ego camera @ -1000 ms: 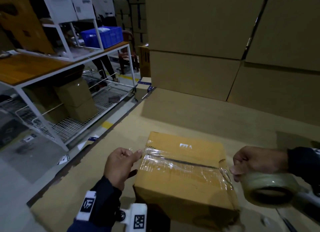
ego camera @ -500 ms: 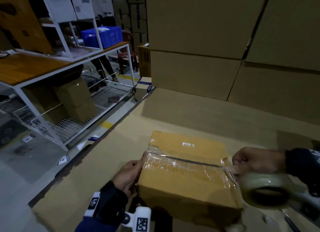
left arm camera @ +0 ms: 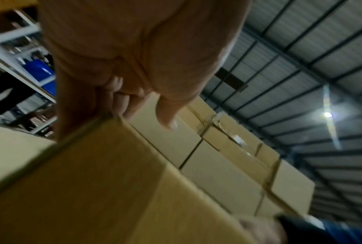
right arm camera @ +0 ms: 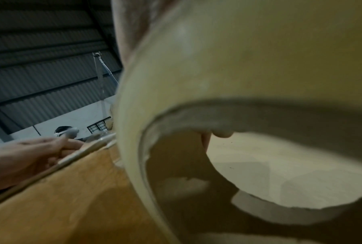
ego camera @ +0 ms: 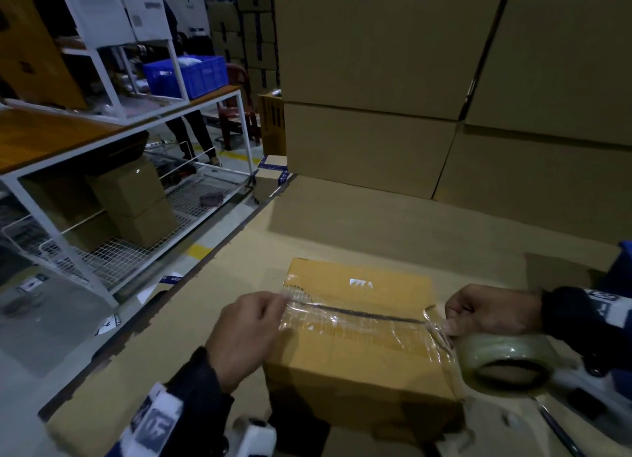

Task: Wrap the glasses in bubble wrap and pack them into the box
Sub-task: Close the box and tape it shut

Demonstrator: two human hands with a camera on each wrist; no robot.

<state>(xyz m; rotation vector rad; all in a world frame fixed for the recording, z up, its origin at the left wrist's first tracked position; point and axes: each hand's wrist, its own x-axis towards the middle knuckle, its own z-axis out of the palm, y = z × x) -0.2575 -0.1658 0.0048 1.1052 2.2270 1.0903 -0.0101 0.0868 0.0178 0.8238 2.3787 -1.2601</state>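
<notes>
A closed brown cardboard box (ego camera: 359, 364) sits on the cardboard-covered work surface (ego camera: 342, 224). The glasses and bubble wrap are not visible. A strip of clear tape (ego camera: 355, 323) runs along the box's top seam, from left edge to right edge. My left hand (ego camera: 270, 308) is at the top left edge, its curled fingers pinching the tape's end there. In the left wrist view those fingers (left arm camera: 117, 99) curl at the box's edge (left arm camera: 92, 181). My right hand (ego camera: 458, 323) grips the tape roll (ego camera: 506, 357) just off the box's right edge. The roll (right arm camera: 238, 74) fills the right wrist view.
Large stacked cartons (ego camera: 376, 63) form a wall behind the work surface. A white-framed rack (ego camera: 119, 142) at the left holds boxes (ego camera: 136, 203) on its wire shelf, with a blue crate (ego camera: 186, 75) on top. A person (ego camera: 191, 128) stands behind it. A thin dark tool (ego camera: 561, 432) lies near right.
My left hand brought the tape's end down from the air to the box's left side, then up to its top left edge. The right hand and roll stayed by the right edge.
</notes>
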